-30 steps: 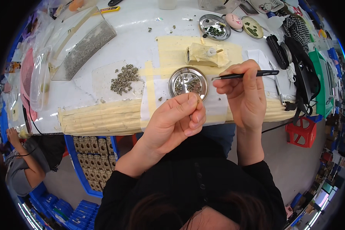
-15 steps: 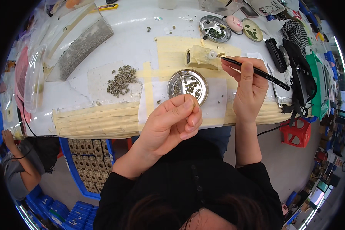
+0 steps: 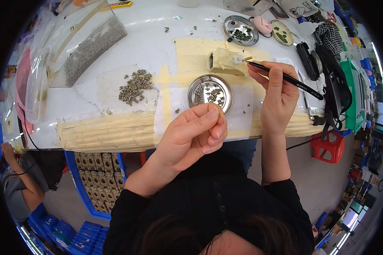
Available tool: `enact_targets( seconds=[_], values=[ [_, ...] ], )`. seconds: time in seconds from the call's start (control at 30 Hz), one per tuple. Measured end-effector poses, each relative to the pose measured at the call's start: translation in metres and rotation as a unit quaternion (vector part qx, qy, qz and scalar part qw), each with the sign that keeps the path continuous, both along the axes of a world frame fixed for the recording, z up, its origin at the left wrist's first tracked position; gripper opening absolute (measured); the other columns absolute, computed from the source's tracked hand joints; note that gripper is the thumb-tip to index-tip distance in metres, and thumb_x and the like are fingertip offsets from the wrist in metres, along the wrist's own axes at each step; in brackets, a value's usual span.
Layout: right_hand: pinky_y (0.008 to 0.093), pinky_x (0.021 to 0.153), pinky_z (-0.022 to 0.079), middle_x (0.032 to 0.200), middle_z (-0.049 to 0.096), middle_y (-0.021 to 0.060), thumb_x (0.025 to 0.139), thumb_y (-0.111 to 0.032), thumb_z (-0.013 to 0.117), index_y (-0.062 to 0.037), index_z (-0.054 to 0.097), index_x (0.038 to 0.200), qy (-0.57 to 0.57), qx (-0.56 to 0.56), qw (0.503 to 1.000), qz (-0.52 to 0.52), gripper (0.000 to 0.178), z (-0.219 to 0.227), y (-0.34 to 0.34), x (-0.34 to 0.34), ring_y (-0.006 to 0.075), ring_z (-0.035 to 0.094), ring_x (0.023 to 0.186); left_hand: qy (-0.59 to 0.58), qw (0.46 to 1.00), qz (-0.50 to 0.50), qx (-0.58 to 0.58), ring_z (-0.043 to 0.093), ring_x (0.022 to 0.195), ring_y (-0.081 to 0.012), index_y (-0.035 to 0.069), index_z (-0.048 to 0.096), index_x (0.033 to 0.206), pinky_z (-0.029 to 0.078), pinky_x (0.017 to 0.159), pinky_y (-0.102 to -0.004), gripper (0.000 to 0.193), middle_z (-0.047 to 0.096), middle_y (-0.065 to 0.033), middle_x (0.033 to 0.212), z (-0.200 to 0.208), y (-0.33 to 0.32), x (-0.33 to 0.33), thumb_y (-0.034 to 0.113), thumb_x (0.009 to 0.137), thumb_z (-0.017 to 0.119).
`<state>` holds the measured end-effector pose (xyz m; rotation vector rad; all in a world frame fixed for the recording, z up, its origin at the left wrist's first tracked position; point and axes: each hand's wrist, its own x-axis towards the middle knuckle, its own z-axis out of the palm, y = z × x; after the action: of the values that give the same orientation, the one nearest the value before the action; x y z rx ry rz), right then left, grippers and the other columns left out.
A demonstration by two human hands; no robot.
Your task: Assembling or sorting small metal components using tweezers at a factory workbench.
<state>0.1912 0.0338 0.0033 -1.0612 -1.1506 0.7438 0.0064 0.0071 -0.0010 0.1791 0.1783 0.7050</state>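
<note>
My right hand (image 3: 281, 91) grips a slim black paintbrush (image 3: 287, 79). The brush's tip is at a small whitish cup (image 3: 238, 60) on top of a box wrapped in cream tape (image 3: 224, 62). Low in front of me, my left hand (image 3: 193, 134) is closed, thumb pressed to forefinger. Whatever sits in that pinch is too small to name. Just beyond the left fingertips stands a round metal dish (image 3: 192, 91) with several small grey-green pieces (image 3: 215, 95) in it; the fingers overlap its near rim in view.
A heap of similar pieces (image 3: 135, 86) lies to the left, near a clear bin of grey granules (image 3: 87, 53). At the back right are a metal dish with dark green pieces (image 3: 241, 35), a pink oval object (image 3: 262, 25) and a round tray (image 3: 281, 33). Another person's arm (image 3: 23, 180) shows at far left.
</note>
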Motion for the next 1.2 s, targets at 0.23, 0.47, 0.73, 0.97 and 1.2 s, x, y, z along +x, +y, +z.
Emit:
enact_targets(
  seconds=[0.23, 0.47, 0.73, 0.97, 1.2],
  values=[
    [0.0278, 0.079, 0.053, 0.088, 0.060, 0.0118, 0.094, -0.013, 0.047, 0.0054, 0.052, 0.095, 0.004, -0.001, 1.000, -0.001, 0.019, -0.001, 0.000, 0.000, 0.0189, 0.064, 0.085, -0.006, 1.000, 0.000, -0.001, 0.041, 0.059, -0.0070, 0.003, 0.050, 0.084, 0.035, 0.049, -0.0188, 0.022, 0.050, -0.0016, 0.070, 0.000, 0.000, 0.000, 0.020, 0.096, 0.044],
    [0.0282, 0.077, 0.054, 0.087, 0.060, 0.0118, 0.094, -0.014, 0.047, 0.0052, 0.052, 0.095, 0.006, 0.006, 1.000, -0.003, 0.020, -0.001, 0.000, 0.001, 0.0187, 0.064, 0.084, -0.013, 1.000, 0.000, -0.002, 0.041, 0.060, -0.0069, 0.003, 0.051, 0.085, 0.035, 0.049, -0.0189, 0.021, 0.050, -0.0017, 0.070, 0.000, 0.000, 0.000, 0.020, 0.096, 0.044],
    [0.0329, 0.071, 0.056, 0.088, 0.061, 0.0166, 0.097, -0.022, 0.040, 0.0036, 0.048, 0.098, 0.047, 0.005, 0.997, 0.067, 0.027, 0.012, -0.017, -0.002, 0.0260, 0.065, 0.082, -0.015, 1.000, 0.012, -0.003, 0.041, 0.059, -0.0069, 0.003, 0.051, 0.087, 0.035, 0.049, -0.0188, 0.021, 0.050, -0.0018, 0.070, -0.001, 0.001, -0.002, 0.021, 0.096, 0.044],
    [0.0328, 0.071, 0.057, 0.092, 0.059, 0.0170, 0.097, -0.023, 0.037, 0.0011, 0.045, 0.099, 0.210, -0.064, 0.942, 0.255, 0.025, 0.016, -0.032, -0.013, 0.0239, 0.065, 0.083, -0.005, 1.000, -0.003, 0.023, 0.041, 0.058, -0.0066, 0.003, 0.050, 0.086, 0.034, 0.047, -0.0182, 0.020, 0.049, -0.0017, 0.069, -0.001, 0.001, -0.001, 0.020, 0.095, 0.044],
    [0.0324, 0.074, 0.057, 0.093, 0.059, 0.0137, 0.097, -0.025, 0.038, 0.0014, 0.048, 0.096, 0.236, -0.097, 0.929, 0.268, 0.028, 0.015, -0.033, -0.016, 0.0216, 0.064, 0.086, 0.016, 1.000, -0.004, 0.016, 0.041, 0.057, -0.0068, 0.003, 0.050, 0.084, 0.034, 0.046, -0.0178, 0.022, 0.048, -0.0016, 0.069, 0.001, -0.001, -0.001, 0.021, 0.096, 0.044]
  ],
)
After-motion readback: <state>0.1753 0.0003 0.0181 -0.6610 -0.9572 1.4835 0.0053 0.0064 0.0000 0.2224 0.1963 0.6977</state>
